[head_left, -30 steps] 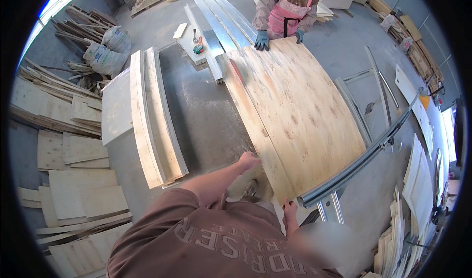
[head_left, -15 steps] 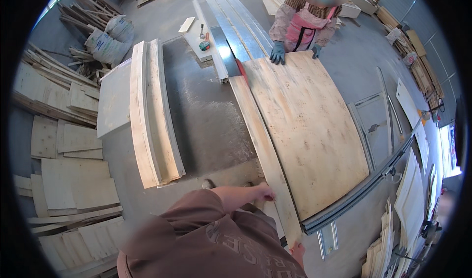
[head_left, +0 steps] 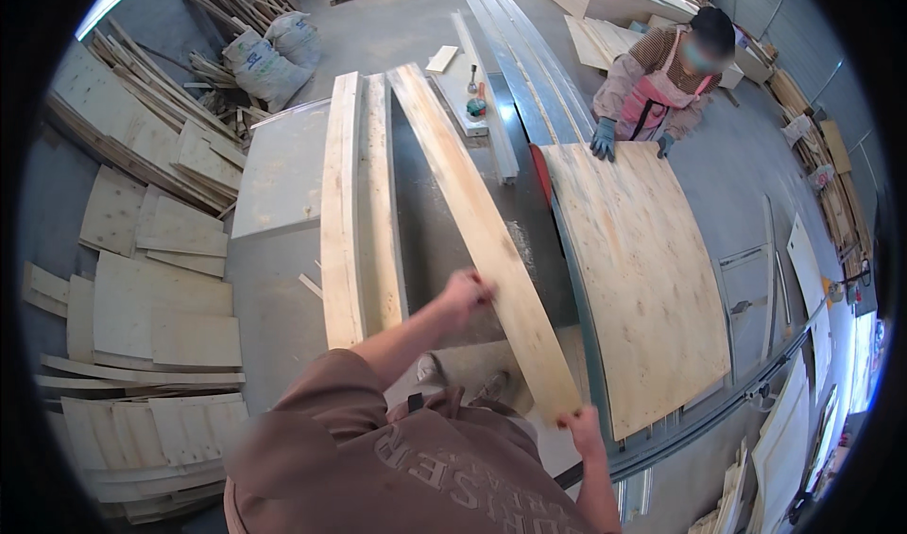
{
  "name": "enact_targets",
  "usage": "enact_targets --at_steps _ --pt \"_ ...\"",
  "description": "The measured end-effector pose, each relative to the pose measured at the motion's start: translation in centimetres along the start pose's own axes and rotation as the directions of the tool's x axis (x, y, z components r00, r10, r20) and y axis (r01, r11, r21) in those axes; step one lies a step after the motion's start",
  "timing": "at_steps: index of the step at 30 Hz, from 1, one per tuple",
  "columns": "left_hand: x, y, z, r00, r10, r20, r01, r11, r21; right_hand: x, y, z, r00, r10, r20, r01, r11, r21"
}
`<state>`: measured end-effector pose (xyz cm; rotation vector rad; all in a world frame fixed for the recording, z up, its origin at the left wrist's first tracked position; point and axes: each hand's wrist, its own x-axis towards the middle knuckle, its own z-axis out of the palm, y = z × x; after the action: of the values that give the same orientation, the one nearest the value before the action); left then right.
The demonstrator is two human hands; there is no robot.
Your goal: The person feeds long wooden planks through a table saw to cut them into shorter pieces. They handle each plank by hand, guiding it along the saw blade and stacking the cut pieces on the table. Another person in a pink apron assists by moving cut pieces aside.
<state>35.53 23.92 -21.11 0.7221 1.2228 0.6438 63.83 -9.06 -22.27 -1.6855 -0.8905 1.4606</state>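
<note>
Gripping the near end of the long wooden strip, the fingers of the right hand are closed over its corner, the thumb apparently above. The fingers of the left hand are bent at the strip's left edge, nearer its middle; blur hides whether they clasp it or only steady it, so I cannot tell. The strip slants away from the body, its far end just beside two stacks of boards on the left; what bears that end, if anything, is unclear. It looks like thin plywood: probably light for its size and fairly stiff, though such length may flex and swing at the far end. The dry face should give good grip, but raw edges could splinter. One hold at the near end and another toward the middle, on the long edges, seems best for balance. To the right, apart from the strip along a dark gap, lies a broad plywood sheet; at its far edge rest a co-worker's gloved hands, close to the long silver desk.
</note>
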Motion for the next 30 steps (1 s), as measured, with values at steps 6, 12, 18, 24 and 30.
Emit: enact_targets --at_steps 6,12,18,24,30 --pt "4.1 10.8 -14.2 0.730 0.632 -0.262 -0.268 0.616 0.740 11.1 -13.3 23.0 0.986 0.035 0.161 -0.106 0.881 0.461" --pt "-5.7 6.7 -14.2 0.728 0.668 -0.154 0.064 0.158 0.985 9.8 -12.3 35.8 0.887 0.255 0.386 -0.418 0.800 0.431" --pt "-8.9 7.4 -14.0 0.692 0.717 -0.087 -0.026 0.145 0.989 7.1 -12.6 34.5 0.886 0.191 0.422 -0.380 0.821 0.425" --pt "-8.7 8.8 -13.2 0.685 0.724 -0.088 -0.043 0.161 0.986 6.1 -15.5 33.9 0.901 0.186 0.392 -0.364 0.815 0.451" --pt "-7.8 6.9 -13.9 0.660 0.738 -0.140 -0.045 0.225 0.973 6.3 -15.6 33.5 0.837 0.291 0.464 -0.447 0.852 0.273"
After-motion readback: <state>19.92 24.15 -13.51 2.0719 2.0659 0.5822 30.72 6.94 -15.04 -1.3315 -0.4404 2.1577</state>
